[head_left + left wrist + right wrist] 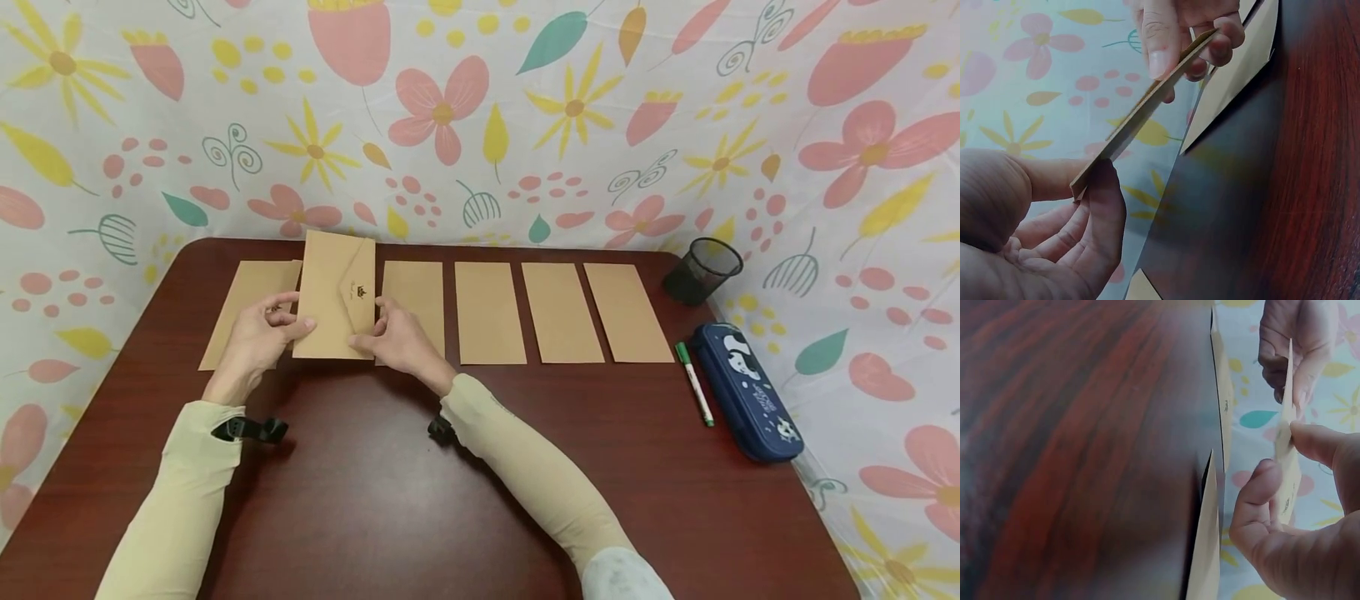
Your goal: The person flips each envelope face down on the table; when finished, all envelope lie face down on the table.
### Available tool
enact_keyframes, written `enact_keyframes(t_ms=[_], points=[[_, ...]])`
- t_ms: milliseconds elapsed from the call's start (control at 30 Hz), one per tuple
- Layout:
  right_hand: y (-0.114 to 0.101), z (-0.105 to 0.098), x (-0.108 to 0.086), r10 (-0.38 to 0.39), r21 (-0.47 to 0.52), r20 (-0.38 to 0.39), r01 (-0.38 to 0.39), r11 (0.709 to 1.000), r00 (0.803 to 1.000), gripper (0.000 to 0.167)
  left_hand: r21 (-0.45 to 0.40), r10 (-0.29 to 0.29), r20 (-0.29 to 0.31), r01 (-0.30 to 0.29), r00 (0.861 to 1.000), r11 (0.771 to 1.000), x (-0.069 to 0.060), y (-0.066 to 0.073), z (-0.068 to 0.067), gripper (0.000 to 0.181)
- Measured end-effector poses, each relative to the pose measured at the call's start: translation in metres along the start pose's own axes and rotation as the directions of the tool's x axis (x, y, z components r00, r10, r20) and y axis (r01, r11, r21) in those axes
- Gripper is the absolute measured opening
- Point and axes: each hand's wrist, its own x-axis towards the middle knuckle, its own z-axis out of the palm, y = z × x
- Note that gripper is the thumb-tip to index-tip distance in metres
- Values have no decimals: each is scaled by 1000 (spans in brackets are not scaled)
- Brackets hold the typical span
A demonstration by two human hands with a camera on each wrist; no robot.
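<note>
A brown kraft-paper envelope (pixel 330 296) is held up above the table, its pointed flap and small dark crown print facing the head camera. My left hand (pixel 258 337) pinches its left edge between thumb and fingers; the left wrist view shows the envelope (pixel 1141 115) edge-on. On the opposite edge, my right hand (pixel 405 337) pinches it, as the right wrist view shows with the envelope (pixel 1286 450) between thumb and fingers. Behind my left hand lies another envelope (pixel 251 292), partly covered. An envelope (pixel 416 292) beside the right hand is partly hidden by it.
Three more brown envelopes (pixel 491 312) continue the row rightward along the table's back. Farther right are a black mesh pen cup (pixel 701 271), a green-capped marker (pixel 694 383) and a dark blue pencil case (pixel 746 392). A floral cloth backs the dark wooden table (pixel 360 483).
</note>
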Motion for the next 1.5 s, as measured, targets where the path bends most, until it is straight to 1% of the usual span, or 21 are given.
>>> enact_keyframes(t_ms=[67, 133, 233, 300, 400, 467, 533, 567, 600, 633, 700, 800, 833, 867, 933, 1067, 1200, 1267, 1400, 1433, 1500], points=[[0, 1, 1, 9, 9, -15, -9, 1000, 1000, 89, 14, 20, -2, -20, 1000, 1000, -1, 1, 1, 67], [0, 1, 1, 13, 20, -29, -13, 1000, 999, 90, 79, 52, -14, -51, 999, 996, -1, 1, 2, 66], [-1, 1, 1, 10, 61, -43, -7, 998, 999, 90, 204, 91, -34, -83, 995, 975, -1, 1, 4, 64], [-1, 1, 0, 6, 99, -43, -2, 995, 999, 89, 272, 97, -38, -83, 995, 959, -1, 1, 4, 65], [-2, 0, -1, -3, 166, -30, 8, 986, 1000, 83, 299, 70, -17, -62, 997, 952, 0, 1, 4, 66], [-3, 0, -1, -15, 223, -12, 18, 975, 1000, 76, 304, 62, -3, -58, 998, 951, 0, 0, 4, 67], [-5, -1, -1, -28, 290, 11, 23, 957, 1000, 64, 319, 80, -9, -73, 997, 945, -1, -1, 6, 64], [-6, -1, -1, -35, 326, 23, 26, 945, 999, 57, 333, 100, -21, -87, 995, 939, -2, -1, 8, 61], [-7, -1, -1, -41, 361, 33, 26, 932, 999, 51, 343, 129, -40, -107, 991, 933, -3, 0, 10, 57], [-8, -1, -1, -47, 388, 41, 28, 921, 998, 46, 353, 168, -61, -136, 984, 926, -5, 1, 12, 52], [-11, 0, -2, -60, 427, 51, 33, 904, 997, 39, 366, 258, -102, -205, 961, 908, -8, 4, 19, 42], [-15, 1, -2, -86, 448, 50, 55, 892, 995, 41, 347, 371, -128, -308, 920, 886, -13, 12, 28, 33], [-16, 1, -2, -97, 448, 51, 64, 892, 994, 43, 331, 394, -128, -335, 910, 882, -15, 15, 31, 33], [-17, 2, -2, -107, 451, 52, 73, 890, 993, 45, 315, 407, -127, -352, 904, 881, -16, 18, 33, 33], [-19, 2, -2, -124, 447, 55, 86, 890, 991, 50, 290, 415, -128, -366, 901, 884, -19, 22, 36, 34], [-20, 2, -1, -145, 470, 83, 89, 878, 986, 58, 273, 401, -139, -354, 905, 895, -24, 29, 38, 38], [-20, 2, -1, -157, 504, 137, 67, 861, 978, 69, 257, 386, -161, -339, 908, 905, -29, 33, 39, 43], [-20, 2, -1, -166, 514, 163, 60, 856, 973, 74, 262, 391, -183, -339, 902, 904, -31, 34, 39, 45], [-21, 2, -1, -188, 532, 201, 54, 845, 961, 79, 298, 406, -234, -333, 883, 895, -33, 36, 39, 46], [-22, 2, 0, -191, 534, 207, 53, 844, 959, 79, 305, 408, -242, -330, 881, 893, -33, 36, 38, 46], [-22, 3, 0, -197, 530, 219, 53, 846, 956, 79, 312, 406, -245, -325, 880, 893, -34, 36, 38, 45]])
